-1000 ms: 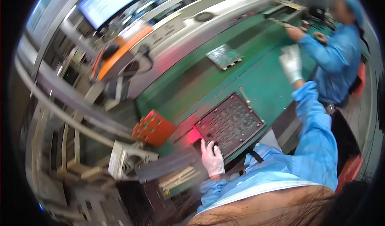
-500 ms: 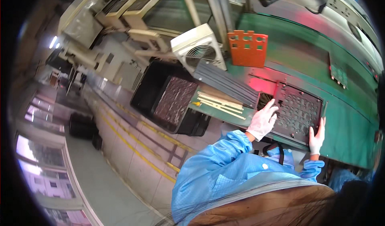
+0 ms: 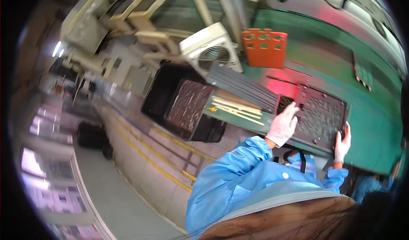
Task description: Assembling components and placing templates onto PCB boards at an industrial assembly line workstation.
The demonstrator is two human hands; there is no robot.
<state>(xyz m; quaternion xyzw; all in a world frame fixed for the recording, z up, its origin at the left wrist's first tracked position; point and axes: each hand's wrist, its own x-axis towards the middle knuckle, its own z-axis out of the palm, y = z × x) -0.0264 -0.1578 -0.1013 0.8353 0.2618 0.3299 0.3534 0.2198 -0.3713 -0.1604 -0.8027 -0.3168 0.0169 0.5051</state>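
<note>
Gripping dark tray (image 3: 322, 120) as before

A green workbench (image 3: 375, 125) carries a dark perforated tray (image 3: 321, 116), an orange plastic rack (image 3: 265, 48), a grey ribbed panel (image 3: 243, 86) and pale strips (image 3: 236, 108) near its edge; a small circuit board (image 3: 362, 74) lies farther along.

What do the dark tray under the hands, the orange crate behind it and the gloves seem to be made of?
The dark tray looks like rigid matte material, perhaps plastic or composite: flat, dull, full of cut-outs. The orange crate appears to be moulded plastic, with an even colour and open slots. The gloves on the left hand and the right hand look like thin white fabric, though the blur leaves that open.
</note>
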